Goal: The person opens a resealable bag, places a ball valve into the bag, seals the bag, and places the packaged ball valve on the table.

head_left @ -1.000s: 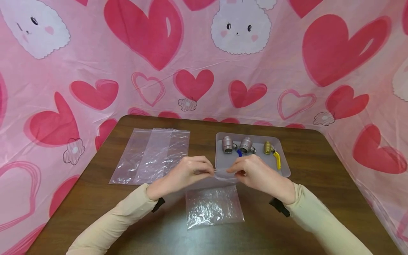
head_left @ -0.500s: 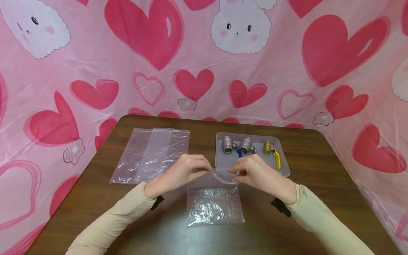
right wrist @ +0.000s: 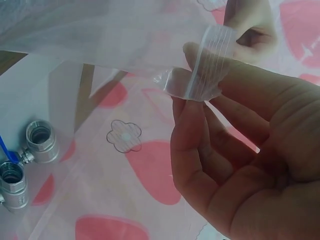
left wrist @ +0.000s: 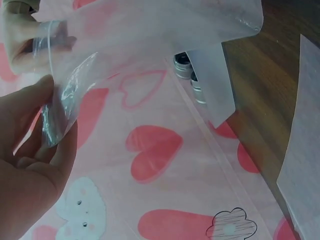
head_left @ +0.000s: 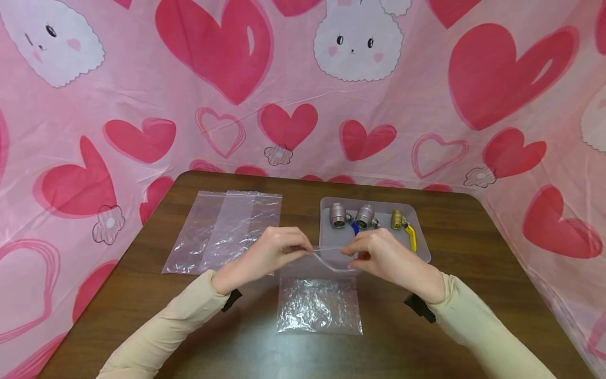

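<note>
Between both hands hangs a clear zip-lock bag (head_left: 319, 305), its mouth raised and parted while its lower part lies toward the table. My left hand (head_left: 274, 255) pinches the bag's zip edge at the left. At the right, my right hand (head_left: 385, 260) pinches the opposite end between thumb and fingers. In the right wrist view, the ridged zip strip (right wrist: 202, 62) of the bag passes between the fingertips. From the left wrist, the film of the bag (left wrist: 65, 95) shows bunched between thumb and fingers. Nothing is visible inside the bag.
Several flat clear bags (head_left: 222, 231) overlap at the back left. Behind my right hand stands a shallow translucent tray (head_left: 423, 247) with two silver ball valves (head_left: 338, 215) and a brass valve (head_left: 397, 219) with a yellow handle. A pink printed cloth (head_left: 303, 68) surrounds the wooden table (head_left: 473, 252).
My left hand has shifted slightly left and up, and my right hand slightly right. The gap at the bag's mouth has widened, with the near lip sagging away from the far one.
</note>
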Tool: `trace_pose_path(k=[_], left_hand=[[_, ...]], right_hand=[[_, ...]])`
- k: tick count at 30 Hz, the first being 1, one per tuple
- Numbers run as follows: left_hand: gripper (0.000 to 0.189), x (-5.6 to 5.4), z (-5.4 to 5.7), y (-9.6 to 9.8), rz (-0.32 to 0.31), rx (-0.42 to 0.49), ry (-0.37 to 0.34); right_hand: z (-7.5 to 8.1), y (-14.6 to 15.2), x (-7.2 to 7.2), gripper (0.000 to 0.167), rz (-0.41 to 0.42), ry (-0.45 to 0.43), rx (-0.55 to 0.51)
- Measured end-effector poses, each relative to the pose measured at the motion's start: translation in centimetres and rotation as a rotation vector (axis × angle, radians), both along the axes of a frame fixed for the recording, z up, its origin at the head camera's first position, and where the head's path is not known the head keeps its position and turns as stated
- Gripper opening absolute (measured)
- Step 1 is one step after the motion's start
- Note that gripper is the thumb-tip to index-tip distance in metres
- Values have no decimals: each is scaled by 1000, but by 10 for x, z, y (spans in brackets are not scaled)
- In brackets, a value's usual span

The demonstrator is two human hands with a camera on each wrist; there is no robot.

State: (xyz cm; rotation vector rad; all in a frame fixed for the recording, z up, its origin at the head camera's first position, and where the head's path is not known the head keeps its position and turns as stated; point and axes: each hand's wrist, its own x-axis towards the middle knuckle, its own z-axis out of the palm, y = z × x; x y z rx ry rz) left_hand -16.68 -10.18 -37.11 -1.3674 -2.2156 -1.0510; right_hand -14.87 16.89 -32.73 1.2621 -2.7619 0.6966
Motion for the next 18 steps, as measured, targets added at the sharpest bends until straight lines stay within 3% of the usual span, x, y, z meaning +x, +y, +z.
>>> trace_pose_path(k=[7, 18], left_hand=[[10, 2, 1, -1, -35, -52, -23], [14, -2, 0, -1, 15, 27, 23]], right_hand=[[-1, 4, -3, 29, -21, -6, -1], [1, 5, -1, 29, 4, 33, -3]])
